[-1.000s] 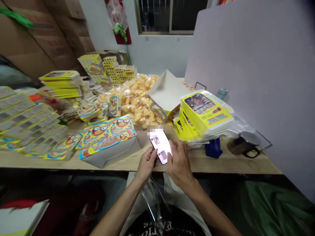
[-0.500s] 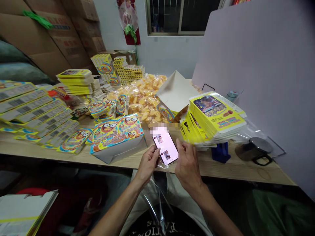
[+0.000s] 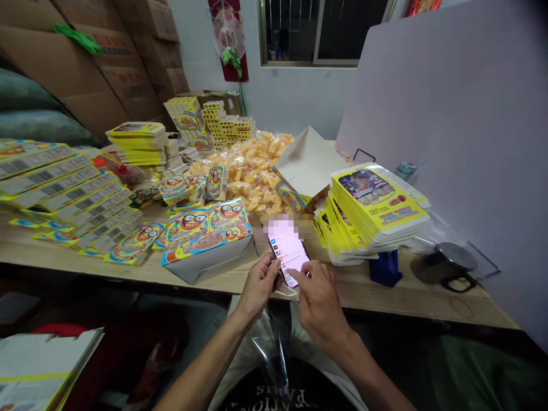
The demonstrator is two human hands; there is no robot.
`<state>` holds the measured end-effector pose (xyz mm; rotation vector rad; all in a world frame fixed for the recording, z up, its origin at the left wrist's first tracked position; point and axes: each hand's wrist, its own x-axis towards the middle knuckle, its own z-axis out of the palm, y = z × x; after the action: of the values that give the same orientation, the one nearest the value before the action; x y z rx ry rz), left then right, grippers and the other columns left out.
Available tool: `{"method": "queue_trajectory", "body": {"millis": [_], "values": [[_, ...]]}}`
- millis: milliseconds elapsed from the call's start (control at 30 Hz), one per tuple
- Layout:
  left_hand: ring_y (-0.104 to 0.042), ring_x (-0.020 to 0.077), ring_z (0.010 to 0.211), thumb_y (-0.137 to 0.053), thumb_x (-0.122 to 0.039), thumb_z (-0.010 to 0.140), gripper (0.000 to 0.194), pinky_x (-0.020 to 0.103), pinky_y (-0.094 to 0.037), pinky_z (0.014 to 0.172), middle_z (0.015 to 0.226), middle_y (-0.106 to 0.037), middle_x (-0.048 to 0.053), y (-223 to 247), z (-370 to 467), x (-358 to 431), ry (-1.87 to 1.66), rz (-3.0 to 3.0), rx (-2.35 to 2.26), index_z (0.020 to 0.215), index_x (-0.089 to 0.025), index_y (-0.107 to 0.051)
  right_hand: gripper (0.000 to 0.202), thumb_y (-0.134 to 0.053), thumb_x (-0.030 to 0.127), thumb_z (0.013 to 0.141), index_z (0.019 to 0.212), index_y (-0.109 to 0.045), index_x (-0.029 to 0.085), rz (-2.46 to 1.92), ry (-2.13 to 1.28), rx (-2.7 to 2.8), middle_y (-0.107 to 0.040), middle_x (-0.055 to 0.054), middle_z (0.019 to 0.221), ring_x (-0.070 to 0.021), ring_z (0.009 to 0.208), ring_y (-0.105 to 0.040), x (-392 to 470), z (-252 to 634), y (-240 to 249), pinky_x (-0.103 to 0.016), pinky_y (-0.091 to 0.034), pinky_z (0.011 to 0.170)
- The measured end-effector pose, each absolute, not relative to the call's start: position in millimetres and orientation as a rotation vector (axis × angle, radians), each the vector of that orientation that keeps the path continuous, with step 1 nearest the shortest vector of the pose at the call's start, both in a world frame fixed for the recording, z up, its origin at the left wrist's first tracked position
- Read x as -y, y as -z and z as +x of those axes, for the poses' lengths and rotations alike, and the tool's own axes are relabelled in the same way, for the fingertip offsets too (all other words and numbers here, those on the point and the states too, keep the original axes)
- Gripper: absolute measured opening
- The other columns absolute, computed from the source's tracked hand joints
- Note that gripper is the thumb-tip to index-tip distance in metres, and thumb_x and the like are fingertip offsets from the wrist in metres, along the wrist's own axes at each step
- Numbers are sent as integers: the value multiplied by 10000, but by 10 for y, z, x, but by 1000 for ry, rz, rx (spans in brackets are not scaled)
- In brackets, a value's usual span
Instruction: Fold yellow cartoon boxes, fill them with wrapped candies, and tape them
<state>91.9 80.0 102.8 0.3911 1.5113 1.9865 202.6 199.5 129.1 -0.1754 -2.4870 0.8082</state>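
A phone (image 3: 295, 257) with a lit screen showing a list is tilted at the table's front edge. My left hand (image 3: 262, 281) pinches its left side, thumb along the edge. Over the lower right of the screen, my right hand (image 3: 319, 291) has its index finger extended, the other fingers curled and holding nothing visible. Left of the phone lies a yellow and blue printed box (image 3: 209, 240). To the right is a leaning stack of yellow printed cards (image 3: 377, 208). Behind the phone are yellow pieces in clear wrappers (image 3: 254, 177).
An open carton (image 3: 310, 162) stands behind the phone. At the right are a metal mug (image 3: 443, 264) and a blue holder (image 3: 385, 267). Rows of small boxes (image 3: 81, 194) fill the left side. Clear plastic hangs over the table edge.
My right index finger has moved left onto the lower part of the screen. The screen has changed from pictures to a list. The camera view has shifted slightly.
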Motion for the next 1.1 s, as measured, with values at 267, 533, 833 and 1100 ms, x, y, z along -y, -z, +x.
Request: {"method": "queue_trajectory", "body": {"millis": [267, 533, 833, 1100], "values": [[-318, 48, 482, -723, -562, 838, 474, 180, -208, 461, 678, -581, -31, -1145, 914, -765, -1962, 407, -1559, 1064, -150, -663, 340, -482, 199, 932, 1239, -628, 199, -355, -1360, 2260, -637, -104, 1158, -248, 1105, -599, -2422, 2018, -1267, -426, -505, 935], [-531, 129, 688, -693, -500, 884, 398, 208, -406, 594, 967, -691, 53, -1618, 1028, -722, -1787, 558, -1651, 1188, -243, -693, 325, -626, 459, 900, 1097, -628, 201, -413, -2250, 1738, -685, -7, 846, -128, 588, -618, -2423, 2212, -1779, -226, -502, 456], [-609, 258, 986, -819, -462, 659, 670, 280, -539, 814, 1052, -707, 77, -1992, 403, -606, -1761, 625, -1691, 1278, -252, -673, 265, -677, 312, 901, 1138, -658, 197, -729, -1267, 1546, -738, -56, 975, -180, 741, -721, -4299, 2941, -2749, -292, -615, 600], [-609, 146, 954, -900, -311, 663, 588, 165, -494, 825, 1021, -709, 20, -1954, 509, -671, -2051, 462, -1820, 1215, -250, -707, 325, -642, 368, 969, 1210, -621, 150, -990, -1204, 1925, -658, -83, 1158, -193, 957, -671, -4575, 2073, -2365, -374, -595, 810]]}}
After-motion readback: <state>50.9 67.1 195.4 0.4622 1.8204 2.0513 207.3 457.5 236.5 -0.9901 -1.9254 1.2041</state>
